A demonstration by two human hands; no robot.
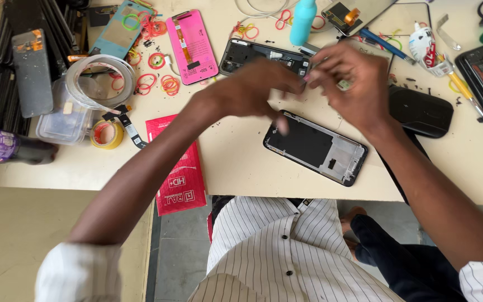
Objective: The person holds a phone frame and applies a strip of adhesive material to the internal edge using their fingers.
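While both hands' fingers (303,75) pinch together, open phone frame (315,147) lies just below.

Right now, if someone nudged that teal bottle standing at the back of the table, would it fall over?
Probably, yes. The teal bottle stands upright and looks tall and narrow, so a sideways push would likely tip it. Its rounded body suggests it would then roll, perhaps into the rubber bands scattered nearby. It appears to be plastic, so likely light and unlikely to break.
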